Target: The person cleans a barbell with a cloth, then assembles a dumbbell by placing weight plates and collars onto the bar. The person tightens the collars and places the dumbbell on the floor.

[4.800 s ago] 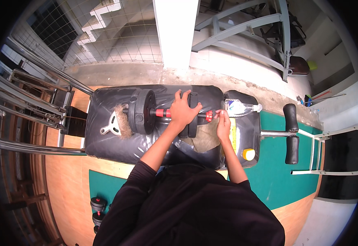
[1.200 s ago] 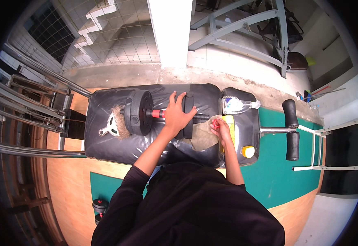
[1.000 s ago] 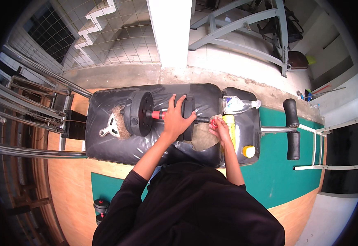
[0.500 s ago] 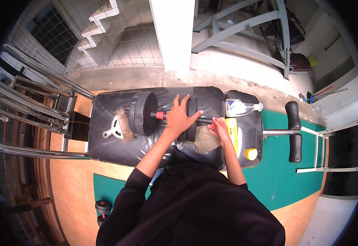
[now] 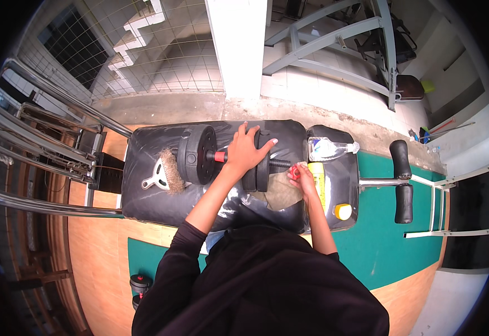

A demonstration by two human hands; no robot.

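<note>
While the person leaned over the padded table, things lay like this:

Table [image 5: 155, 201]: black, padded, wrapped in clear film; a smaller pad [image 5: 345, 179] joined it on the right.

Dumbbell [image 5: 227, 159]: lay lengthwise across the table top, black plates [image 5: 195, 154] at its left end, more plates under the left hand, a red collar [image 5: 220, 156] on the bar between them, the threaded bar end sticking out to the right.

Left hand [image 5: 247, 151]: spread wide, palm down, fingers splayed over the right-hand plates and bar, pressing on the dumbbell.

Right hand [image 5: 303, 178]: fingers closed narrowly around a small red nut [image 5: 293, 172], held just beside the threaded bar end; whether nut and bar touched could not be told.

Cloth [image 5: 281, 193]: brownish, flat on the table under the right hand.

Brush [image 5: 169, 171]: bristly, brown, beside a metal bracket [image 5: 153, 177], left of the dumbbell.

Bottle [image 5: 328, 149]: clear plastic, on its side on the small pad, near the right hand.

Can [image 5: 317, 180]: yellow, lying just right of the right hand; a yellow cap [image 5: 343, 211] sat nearer the pad's front edge.

Floor [image 5: 384, 246]: green mat and wood boards; a small dumbbell [image 5: 139, 284] stood at lower left.
</note>
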